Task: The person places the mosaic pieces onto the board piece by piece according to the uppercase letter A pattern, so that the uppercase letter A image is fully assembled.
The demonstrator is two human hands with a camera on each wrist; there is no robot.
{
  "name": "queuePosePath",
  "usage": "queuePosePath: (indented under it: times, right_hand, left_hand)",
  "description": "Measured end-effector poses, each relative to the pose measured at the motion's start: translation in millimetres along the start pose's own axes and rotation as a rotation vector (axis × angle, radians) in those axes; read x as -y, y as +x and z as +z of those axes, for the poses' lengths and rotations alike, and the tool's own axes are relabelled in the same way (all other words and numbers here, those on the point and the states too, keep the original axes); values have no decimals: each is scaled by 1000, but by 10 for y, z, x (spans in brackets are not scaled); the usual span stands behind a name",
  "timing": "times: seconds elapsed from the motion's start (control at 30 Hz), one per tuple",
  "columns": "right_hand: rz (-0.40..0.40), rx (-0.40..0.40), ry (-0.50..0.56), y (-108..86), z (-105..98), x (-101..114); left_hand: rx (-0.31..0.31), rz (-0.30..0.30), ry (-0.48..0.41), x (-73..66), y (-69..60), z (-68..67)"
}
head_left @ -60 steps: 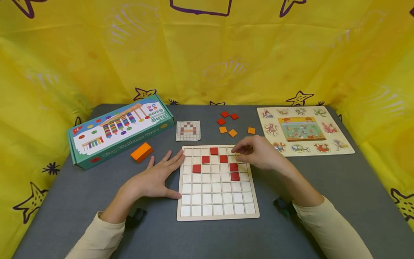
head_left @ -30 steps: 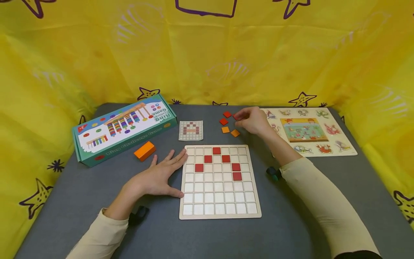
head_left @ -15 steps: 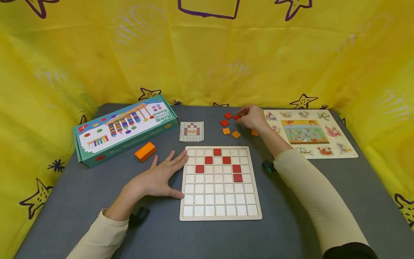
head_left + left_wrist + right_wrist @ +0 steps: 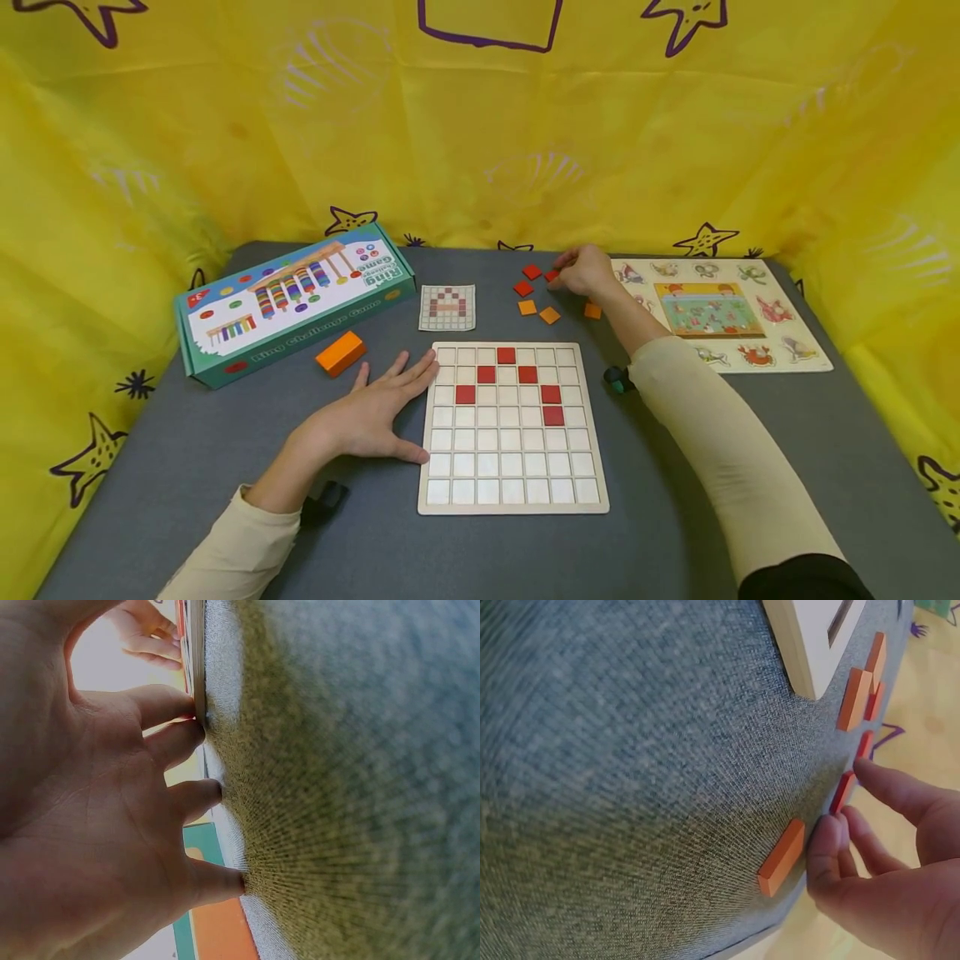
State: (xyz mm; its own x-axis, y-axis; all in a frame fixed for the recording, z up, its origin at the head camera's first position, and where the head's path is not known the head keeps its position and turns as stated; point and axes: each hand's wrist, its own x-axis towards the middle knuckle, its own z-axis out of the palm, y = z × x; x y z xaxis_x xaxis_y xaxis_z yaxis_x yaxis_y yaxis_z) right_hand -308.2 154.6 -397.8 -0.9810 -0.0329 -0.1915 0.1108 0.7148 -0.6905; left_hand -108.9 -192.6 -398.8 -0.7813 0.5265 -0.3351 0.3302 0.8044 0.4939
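A pale grid board (image 4: 519,508) lies on the grey table, with several red tiles (image 4: 553,416) in its upper squares. My left hand (image 4: 367,421) rests on the table with fingers spread, fingertips and thumb at the board's left edge. Beyond the board, my right hand (image 4: 588,273) pinches a red tile (image 4: 552,275) at the table surface; in the right wrist view the tile (image 4: 842,793) sits between thumb and fingers. Beside it lie loose red tiles (image 4: 522,288) and orange tiles (image 4: 550,315).
A small printed pattern card (image 4: 447,308) lies behind the board. At the left are a green and white game box (image 4: 300,300) and an orange block (image 4: 341,354). A sea-animal puzzle board (image 4: 795,358) lies at the right, partly behind the right arm. Yellow cloth (image 4: 480,108) hangs behind.
My right hand has moved from the board's upper right corner back to the loose red tiles and closed its fingertips on one. The left hand has stayed at the board's edge.
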Motion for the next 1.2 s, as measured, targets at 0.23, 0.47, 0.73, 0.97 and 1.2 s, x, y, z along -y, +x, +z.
queuePosePath:
  times: [0.23, 0.47, 0.73, 0.97, 1.2]
  right_hand:
    - [-3, -23, -35, 5, 18, 13]
    - [-6, -27, -56, 31, 18, 6]
    - [-22, -10, -53, 13, 6, 2]
    - [-47, 7, -51, 26, -7, -32]
    - [-44, 26, -23, 23, -37, -40]
  left_hand:
    - [1, -5, -4, 17, 9, 14]
    - [-3, 0, 1, 19, 1, 16]
    - [4, -8, 4, 13, 9, 14]
    - [5, -6, 4, 20, 0, 21]
    - [1, -3, -4, 27, 4, 20]
